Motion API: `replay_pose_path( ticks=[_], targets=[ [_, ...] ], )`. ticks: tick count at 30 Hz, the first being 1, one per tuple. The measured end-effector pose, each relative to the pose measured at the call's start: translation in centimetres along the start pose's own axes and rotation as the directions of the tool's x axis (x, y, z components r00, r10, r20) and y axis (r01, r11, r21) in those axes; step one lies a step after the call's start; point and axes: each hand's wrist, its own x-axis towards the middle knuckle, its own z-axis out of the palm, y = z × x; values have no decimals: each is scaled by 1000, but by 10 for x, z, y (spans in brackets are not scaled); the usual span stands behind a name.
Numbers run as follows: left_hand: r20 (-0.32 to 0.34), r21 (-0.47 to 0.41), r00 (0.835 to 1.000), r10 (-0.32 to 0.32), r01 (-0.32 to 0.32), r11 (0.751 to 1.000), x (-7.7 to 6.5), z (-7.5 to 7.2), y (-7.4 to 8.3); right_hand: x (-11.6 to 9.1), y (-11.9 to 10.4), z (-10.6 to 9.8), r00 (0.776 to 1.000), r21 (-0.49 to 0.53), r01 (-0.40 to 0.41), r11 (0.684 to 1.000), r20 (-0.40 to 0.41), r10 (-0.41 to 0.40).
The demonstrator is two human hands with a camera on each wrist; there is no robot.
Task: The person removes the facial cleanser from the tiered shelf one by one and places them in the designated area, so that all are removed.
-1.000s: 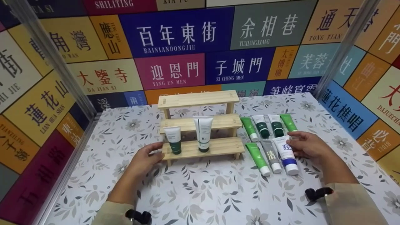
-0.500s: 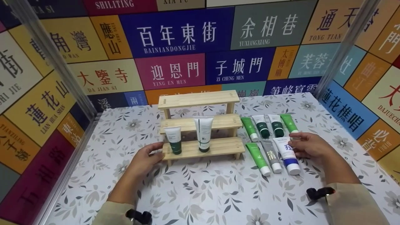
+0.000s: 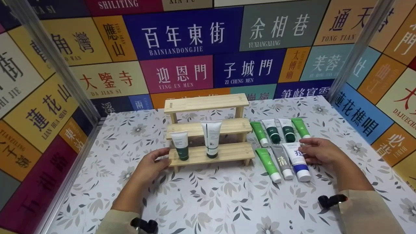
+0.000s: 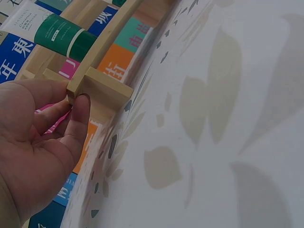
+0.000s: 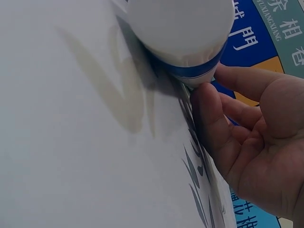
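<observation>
My left hand (image 3: 155, 165) pinches the left end of the lowest step of a three-tier wooden display stand (image 3: 224, 155), thumb and fingers at the board's corner in the left wrist view. On that step a small white-and-green squeeze tube (image 3: 179, 145) and a taller white squeeze tube (image 3: 212, 139) stand upright on their caps. My right hand (image 3: 325, 152) grips the right side of a white squeeze tube with a blue band (image 3: 297, 159), which lies at the right end of the front row. Its large white cap (image 5: 180, 23) fills the top of the right wrist view.
Beside it lie a grey tube (image 3: 282, 162) and a green tube (image 3: 268, 165). Behind them is a row with two green tubes and two white-and-dark-green tubes (image 3: 286, 130). A floral cloth (image 3: 201, 198) covers the table; sign-printed panels (image 3: 182, 32) surround it.
The white tube with the blue band shifted slightly right, then back left under my right hand, close against the grey tube. My left hand and the stand have stayed still.
</observation>
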Motion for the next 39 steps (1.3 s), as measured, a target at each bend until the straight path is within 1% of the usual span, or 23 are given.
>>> replay_pose_path(
  ticks=[7,14,17,23,25,29,32,34,39],
  targets=[
    [3,-2,1000,0,0,1000,1,0,0,-1,-2,-5,999,-15,-30,999,-15,30],
    [-7,21,1000,-18,18,1000,1,0,1,-3,-7,-8,998,-39,-50,998,-28,49],
    [-7,19,1000,-16,16,1000,1,0,1,-4,-11,-6,998,-56,-40,998,-46,38],
    [-3,21,1000,-29,29,999,1,-1,1,-8,-27,8,995,-80,47,996,-84,-54],
    [-5,20,1000,-29,29,999,1,-1,2,-11,-34,16,991,-69,91,993,-89,-97],
    [-1,12,1000,-3,3,1000,1,-1,0,-19,-47,34,977,-42,195,980,-80,-198],
    [5,4,1000,10,-10,1000,1,-1,0,-25,-58,49,961,-20,265,964,-70,-266],
    [3,8,1000,4,-4,1000,1,-1,0,-29,-65,60,949,7,309,951,-70,-308],
    [3,4,1000,-15,15,1000,1,-1,0,-37,-82,89,905,70,423,904,-76,-418]
  ],
)
